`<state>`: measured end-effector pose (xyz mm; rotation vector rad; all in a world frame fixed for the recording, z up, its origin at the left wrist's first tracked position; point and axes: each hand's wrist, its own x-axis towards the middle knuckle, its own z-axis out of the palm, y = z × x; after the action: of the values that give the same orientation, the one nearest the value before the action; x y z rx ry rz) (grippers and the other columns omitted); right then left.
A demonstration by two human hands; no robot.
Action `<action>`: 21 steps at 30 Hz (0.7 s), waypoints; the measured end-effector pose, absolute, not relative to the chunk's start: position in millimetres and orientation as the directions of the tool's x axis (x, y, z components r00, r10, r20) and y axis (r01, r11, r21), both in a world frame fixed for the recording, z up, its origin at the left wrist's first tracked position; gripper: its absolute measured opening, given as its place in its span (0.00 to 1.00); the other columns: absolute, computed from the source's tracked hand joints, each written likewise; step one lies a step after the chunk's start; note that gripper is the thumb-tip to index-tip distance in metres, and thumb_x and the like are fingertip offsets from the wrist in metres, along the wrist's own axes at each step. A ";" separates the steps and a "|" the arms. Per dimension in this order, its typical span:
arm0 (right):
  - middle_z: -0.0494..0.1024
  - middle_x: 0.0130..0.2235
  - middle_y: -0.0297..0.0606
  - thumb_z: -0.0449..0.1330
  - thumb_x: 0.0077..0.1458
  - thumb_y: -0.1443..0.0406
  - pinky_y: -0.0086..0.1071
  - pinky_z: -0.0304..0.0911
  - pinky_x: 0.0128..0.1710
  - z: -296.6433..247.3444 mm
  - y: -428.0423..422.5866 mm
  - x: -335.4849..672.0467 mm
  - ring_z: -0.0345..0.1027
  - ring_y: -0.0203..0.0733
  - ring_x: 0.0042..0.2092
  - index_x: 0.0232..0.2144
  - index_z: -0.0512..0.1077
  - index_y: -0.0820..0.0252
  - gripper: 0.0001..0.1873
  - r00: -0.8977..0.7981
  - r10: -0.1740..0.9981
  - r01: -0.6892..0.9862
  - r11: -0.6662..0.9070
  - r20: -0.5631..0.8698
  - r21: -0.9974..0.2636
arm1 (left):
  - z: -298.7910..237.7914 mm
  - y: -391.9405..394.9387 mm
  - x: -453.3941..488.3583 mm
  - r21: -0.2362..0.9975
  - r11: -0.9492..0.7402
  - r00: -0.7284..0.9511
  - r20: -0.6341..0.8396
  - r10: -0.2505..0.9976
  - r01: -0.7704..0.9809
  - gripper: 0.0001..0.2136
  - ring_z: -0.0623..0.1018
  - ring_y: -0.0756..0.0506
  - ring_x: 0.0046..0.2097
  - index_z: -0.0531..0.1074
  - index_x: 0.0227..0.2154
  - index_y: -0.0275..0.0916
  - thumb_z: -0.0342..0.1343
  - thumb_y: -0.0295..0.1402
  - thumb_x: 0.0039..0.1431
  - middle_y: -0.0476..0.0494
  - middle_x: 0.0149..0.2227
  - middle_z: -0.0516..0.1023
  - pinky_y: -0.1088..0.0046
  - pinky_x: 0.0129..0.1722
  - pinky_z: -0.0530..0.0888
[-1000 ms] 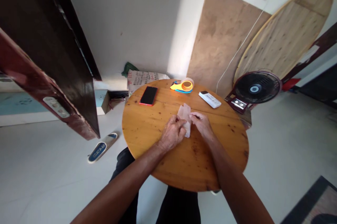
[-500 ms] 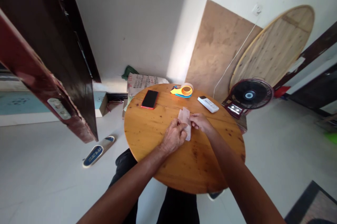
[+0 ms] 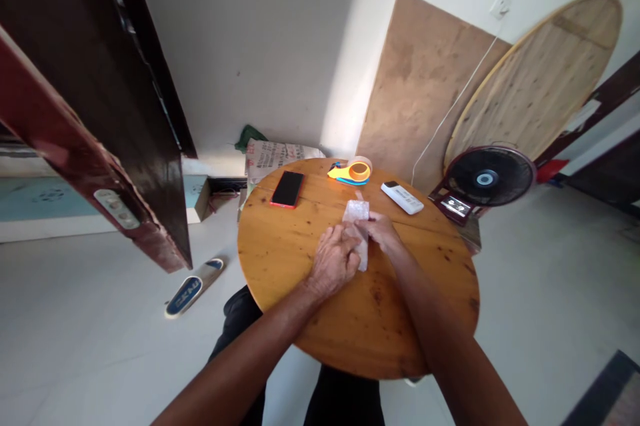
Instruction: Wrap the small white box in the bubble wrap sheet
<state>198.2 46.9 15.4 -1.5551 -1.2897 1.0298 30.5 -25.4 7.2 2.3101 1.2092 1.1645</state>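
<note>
A small translucent plastic packet lies on the round wooden table in front of me. My left hand rests on its near left part with fingers curled and pinching it. Closed on the packet's right edge is my right hand, fingertips meeting those of the left. The packet's far end sticks out beyond both hands and catches the light.
A red-cased phone, an orange and blue tape dispenser and a white remote lie at the table's far side. A black floor fan stands right of the table. A dark door hangs at left, a sandal on the floor.
Both hands stay on the packet; its far end has lifted and folded slightly, looking brighter. The camera view shifted a little.
</note>
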 end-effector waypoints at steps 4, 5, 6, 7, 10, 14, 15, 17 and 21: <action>0.76 0.25 0.31 0.62 0.40 0.59 0.27 0.60 0.26 3.7 48.5 196.9 0.66 0.36 0.27 0.29 0.74 0.62 0.13 0.157 0.985 0.383 0.005 0.070 -0.924 | 14.9 -26.5 27.5 0.501 -0.614 0.395 0.480 0.784 0.610 0.16 0.67 0.39 0.48 0.75 0.42 0.42 0.50 0.26 0.51 0.45 0.60 0.65 0.59 0.48 0.66; 0.75 0.24 0.30 0.61 0.40 0.59 0.27 0.60 0.26 1.4 49.1 197.2 0.66 0.36 0.27 0.28 0.74 0.61 0.12 0.159 0.984 0.411 0.007 0.079 -0.912 | 16.4 -26.5 27.1 0.488 -0.623 0.412 0.476 0.777 0.612 0.16 0.67 0.39 0.48 0.75 0.42 0.42 0.50 0.26 0.51 0.45 0.60 0.65 0.59 0.47 0.66; 0.75 0.24 0.29 0.61 0.40 0.59 0.26 0.59 0.25 -0.5 49.7 197.5 0.66 0.36 0.28 0.27 0.73 0.61 0.11 0.157 0.984 0.431 0.006 0.081 -0.903 | 17.7 -26.5 26.8 0.479 -0.634 0.430 0.474 0.769 0.607 0.16 0.67 0.39 0.48 0.75 0.41 0.42 0.49 0.26 0.51 0.45 0.59 0.66 0.58 0.47 0.65; 0.75 0.23 0.29 0.61 0.40 0.60 0.26 0.59 0.25 -1.8 50.2 197.7 0.66 0.36 0.28 0.26 0.73 0.60 0.11 0.156 0.984 0.444 0.003 0.081 -0.896 | 18.8 -26.4 26.7 0.477 -0.646 0.445 0.473 0.760 0.596 0.16 0.67 0.39 0.48 0.74 0.41 0.42 0.49 0.26 0.51 0.45 0.58 0.68 0.59 0.47 0.65; 0.74 0.22 0.27 0.61 0.38 0.61 0.26 0.59 0.24 -2.1 50.7 197.1 0.65 0.36 0.27 0.25 0.73 0.59 0.09 0.159 0.985 0.442 -0.013 0.064 -0.897 | 20.3 -26.6 27.6 0.498 -0.660 0.467 0.467 0.751 0.563 0.16 0.68 0.40 0.47 0.72 0.41 0.40 0.47 0.24 0.50 0.42 0.50 0.75 0.60 0.49 0.65; 0.74 0.22 0.28 0.62 0.36 0.61 0.26 0.58 0.24 5.7 47.4 194.0 0.64 0.35 0.26 0.27 0.73 0.60 0.11 0.187 0.982 0.309 -0.047 0.012 -0.950 | 18.2 -26.6 30.1 0.534 -0.645 0.446 0.467 0.764 0.547 0.16 0.69 0.42 0.44 0.70 0.41 0.37 0.46 0.23 0.50 0.41 0.43 0.75 0.63 0.49 0.65; 0.74 0.23 0.29 0.62 0.36 0.61 0.26 0.58 0.24 9.0 45.8 193.2 0.64 0.35 0.26 0.27 0.73 0.61 0.12 0.190 0.982 0.277 -0.051 0.002 -0.959 | 17.1 -26.2 30.6 0.540 -0.646 0.442 0.471 0.764 0.540 0.16 0.69 0.42 0.43 0.70 0.41 0.37 0.45 0.22 0.50 0.41 0.42 0.75 0.64 0.49 0.65; 0.74 0.24 0.31 0.61 0.36 0.60 0.26 0.59 0.24 16.7 42.0 191.9 0.64 0.35 0.25 0.28 0.73 0.62 0.14 0.185 0.983 0.244 -0.049 -0.003 -0.968 | 14.9 -25.1 31.3 0.551 -0.646 0.433 0.479 0.763 0.529 0.15 0.69 0.43 0.43 0.70 0.40 0.37 0.45 0.22 0.50 0.41 0.41 0.75 0.64 0.50 0.65; 0.77 0.28 0.35 0.63 0.35 0.60 0.27 0.61 0.26 34.1 32.2 189.8 0.67 0.37 0.28 0.32 0.72 0.63 0.17 0.124 0.992 0.175 -0.018 0.004 -0.984 | 12.2 -22.9 31.1 0.579 -0.655 0.424 0.499 0.755 0.485 0.16 0.69 0.43 0.44 0.69 0.42 0.37 0.44 0.21 0.51 0.42 0.41 0.74 0.64 0.51 0.64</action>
<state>189.8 32.2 34.1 -1.3988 -1.2390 1.0329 31.1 -22.9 12.2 2.3360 1.0635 1.0845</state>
